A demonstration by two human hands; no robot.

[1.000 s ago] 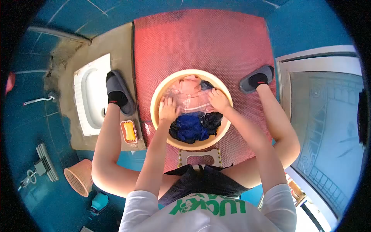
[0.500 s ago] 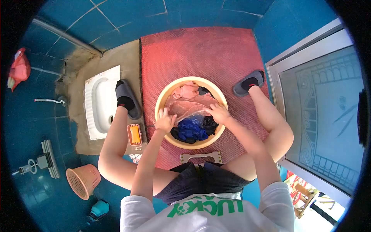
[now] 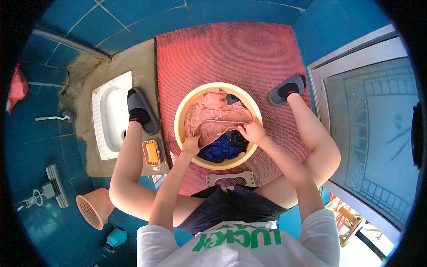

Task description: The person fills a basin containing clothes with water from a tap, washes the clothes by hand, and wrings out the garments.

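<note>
A round pale-yellow basin (image 3: 179,111) stands between my feet, holding wet laundry. Across its upper part spreads a pink garment (image 3: 213,116), wet and wrinkled, whose near edge runs from one hand to the other. My left hand (image 3: 191,144) grips that edge at the basin's left side, fingers closed. At the right side my right hand (image 3: 252,131) pinches the other end of it. Below the pink cloth lie a blue garment (image 3: 219,150) and a black garment (image 3: 237,140). What lies deeper in the basin is hidden.
Left of the basin are a squat toilet (image 3: 111,113) and a soap dish (image 3: 151,153) with an orange bar. A pink basket (image 3: 94,208) stands at lower left. The basin rests on a red mat (image 3: 222,53); a glass-panelled door (image 3: 373,124) is on the right.
The pink garment now lies lower and flatter over the laundry, covering part of the blue and black clothes. My left hand has moved slightly down and my view has shifted a little.
</note>
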